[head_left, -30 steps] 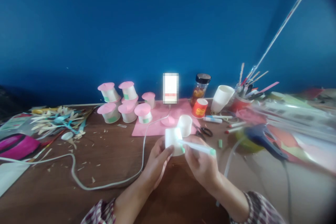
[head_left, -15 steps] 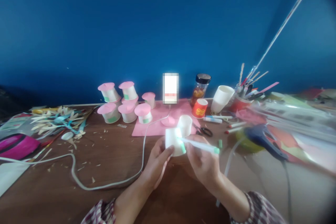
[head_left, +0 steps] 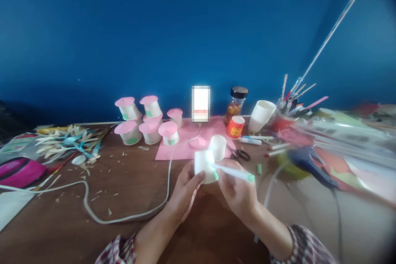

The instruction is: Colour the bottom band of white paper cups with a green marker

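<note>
two hands (head_left: 185,187), one held cup (head_left: 202,163), one held marker (head_left: 236,173), at least six pink-topped cups (head_left: 130,134), one jar (head_left: 233,110)

Through my remote view, I saw a deep blue wall (head_left: 139,29) rising behind the whole back edge of the tabletop (head_left: 123,202), plain apart from a tiny pale speck (head_left: 79,79) above the back left corner. A paler blue washed its upper left, and it darkened lower down. Above the back right corner I made out a slanting shadow (head_left: 321,29) on it. A thin pale strip (head_left: 103,123) ran along the tabletop's back edge. The dark brown, wood-like surface took on a greyish sheen (head_left: 361,231) toward its front right corner.
</note>
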